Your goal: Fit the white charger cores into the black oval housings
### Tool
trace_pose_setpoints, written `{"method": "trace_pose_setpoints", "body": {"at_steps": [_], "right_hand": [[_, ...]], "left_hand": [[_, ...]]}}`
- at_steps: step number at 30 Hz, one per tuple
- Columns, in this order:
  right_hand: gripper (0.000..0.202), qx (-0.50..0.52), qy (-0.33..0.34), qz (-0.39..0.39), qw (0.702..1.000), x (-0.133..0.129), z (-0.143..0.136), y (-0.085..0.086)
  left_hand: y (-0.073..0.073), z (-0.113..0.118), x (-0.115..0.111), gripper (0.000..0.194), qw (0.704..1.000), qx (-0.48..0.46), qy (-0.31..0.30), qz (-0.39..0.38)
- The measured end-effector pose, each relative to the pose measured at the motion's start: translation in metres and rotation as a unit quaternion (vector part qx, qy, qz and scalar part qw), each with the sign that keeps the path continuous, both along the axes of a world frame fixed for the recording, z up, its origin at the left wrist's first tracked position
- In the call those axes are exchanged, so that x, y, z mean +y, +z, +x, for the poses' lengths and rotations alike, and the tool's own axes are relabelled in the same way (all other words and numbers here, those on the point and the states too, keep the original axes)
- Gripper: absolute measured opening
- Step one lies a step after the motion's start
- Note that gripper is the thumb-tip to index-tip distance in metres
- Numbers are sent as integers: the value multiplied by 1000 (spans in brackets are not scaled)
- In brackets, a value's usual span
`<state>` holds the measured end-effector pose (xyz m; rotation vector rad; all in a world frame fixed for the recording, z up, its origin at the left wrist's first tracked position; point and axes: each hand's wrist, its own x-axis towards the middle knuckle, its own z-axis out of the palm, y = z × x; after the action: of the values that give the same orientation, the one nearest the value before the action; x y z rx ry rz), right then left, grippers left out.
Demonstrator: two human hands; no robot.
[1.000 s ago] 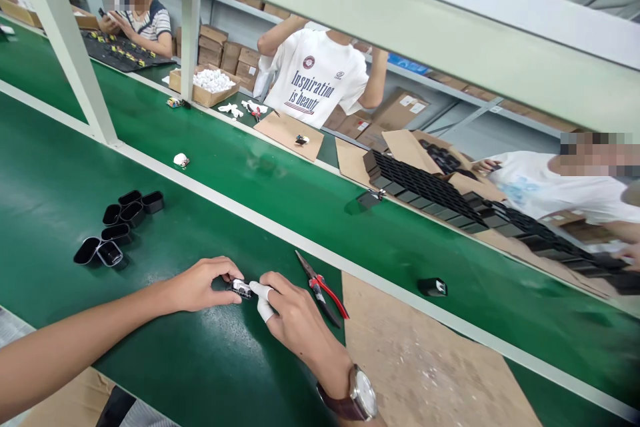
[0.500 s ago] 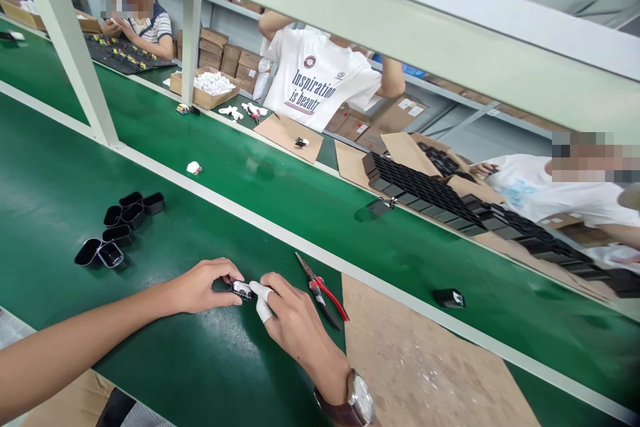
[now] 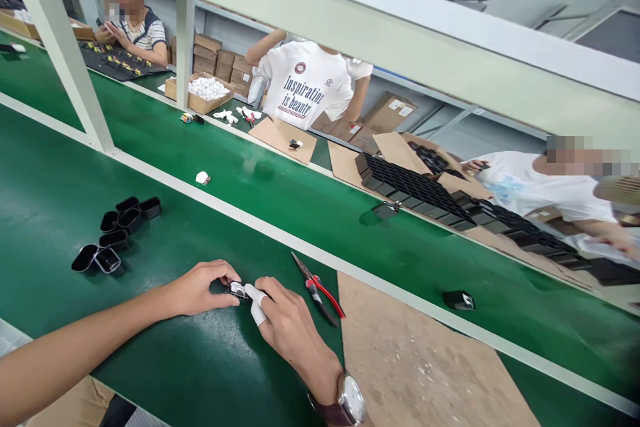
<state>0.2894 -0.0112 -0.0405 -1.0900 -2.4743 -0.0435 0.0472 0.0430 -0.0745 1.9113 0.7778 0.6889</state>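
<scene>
A small black-and-white part (image 3: 237,290) is held just above the green table, between both hands. My left hand (image 3: 206,287) pinches its left side with thumb and fingers. White covers wrap two fingertips of my right hand (image 3: 286,320), which presses on the right side of the part; a watch is on that wrist. Pliers with red and black handles (image 3: 316,290) lie open on the table, right of my right hand. Several black, open-topped housings (image 3: 114,239) stand in a group to the left.
Cardboard (image 3: 415,347) covers the table at right. Beyond a pale rail (image 3: 280,235), a green belt (image 3: 300,207) carries a white-topped part (image 3: 203,177) and a black housing (image 3: 459,300). Three people work across it, beside stacked black housings (image 3: 420,193). A slanted post (image 3: 65,53) stands at left.
On the belt, the white-topped part and the black housing have shifted right. The middle person's raised arm has come down somewhat. Both my hands keep their hold, and the view has shifted slightly.
</scene>
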Motion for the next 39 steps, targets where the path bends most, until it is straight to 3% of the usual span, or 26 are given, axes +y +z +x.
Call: {"method": "trace_pose_setpoints", "body": {"at_steps": [10,15,17,20,28,33,39], "right_hand": [[23,13,-34,4,999,1,2,0],[30,43,-163,50,984,5,30,-25],[29,15,-190,59,980,5,42,-36],[27,-2,-197,46,979,1,48,-42],[27,71,-117,25,990,-4,16,-15],[28,61,-155,14,986,-3,30,-27],[32,18,-212,3,977,-9,49,-38]], "left_hand": [[-3,0,0,22,999,12,5,31],[-2,-9,-3,45,994,43,-1,100],[-2,-11,-3,40,987,36,-18,155],[-3,-11,-4,28,973,17,-38,226],[-6,-5,-5,25,952,4,-39,304],[-9,-5,-6,34,949,34,-19,312],[-2,-2,-7,35,932,15,-53,358]]}}
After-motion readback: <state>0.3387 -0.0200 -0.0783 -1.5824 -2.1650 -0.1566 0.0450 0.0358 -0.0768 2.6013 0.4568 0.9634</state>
